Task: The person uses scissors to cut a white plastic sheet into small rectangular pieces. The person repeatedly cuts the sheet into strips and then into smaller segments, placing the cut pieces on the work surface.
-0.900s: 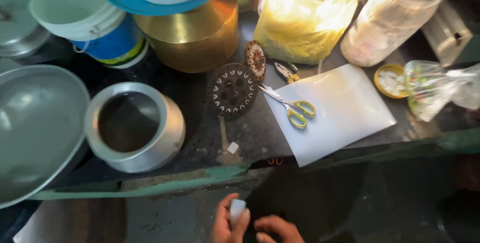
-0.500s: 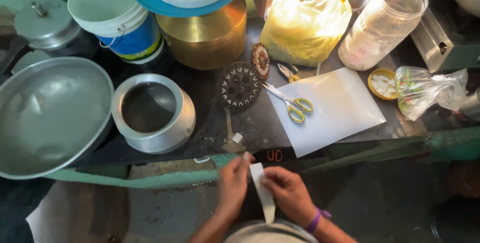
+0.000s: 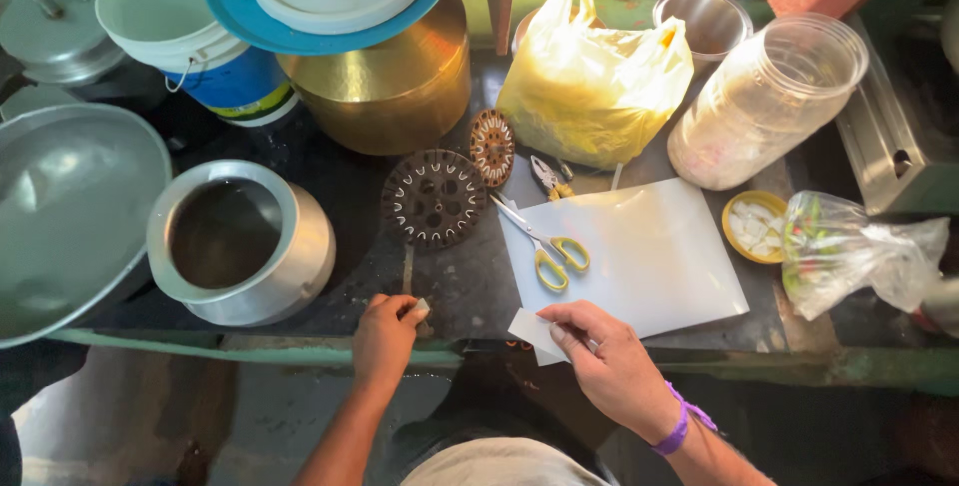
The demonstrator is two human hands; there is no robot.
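Left hand [image 3: 385, 336] pinching perhaps a small white piece, right hand [image 3: 609, 361] holding white paper slip [image 3: 534, 331], scissors [image 3: 549, 246] nearby

a dark counter [image 3: 340, 176] with a worn green front edge carries everything. at its left sit a wide steel bowl [image 3: 60, 216] and a steel pot [image 3: 240, 241], open at the top. behind them stand a white bucket [image 3: 175, 26] and a brass vessel [image 3: 385, 96]. in the middle lie two perforated round discs [image 3: 433, 198], the smaller leaning near a yellow plastic bag [image 3: 594, 81]. yellow-handled scissors [image 3: 547, 246] rest on a white sheet [image 3: 629, 256]. to the right are a clear plastic jar [image 3: 764, 101] on its side, a small yellow lid [image 3: 754, 226] and a clear bag [image 3: 854, 251].
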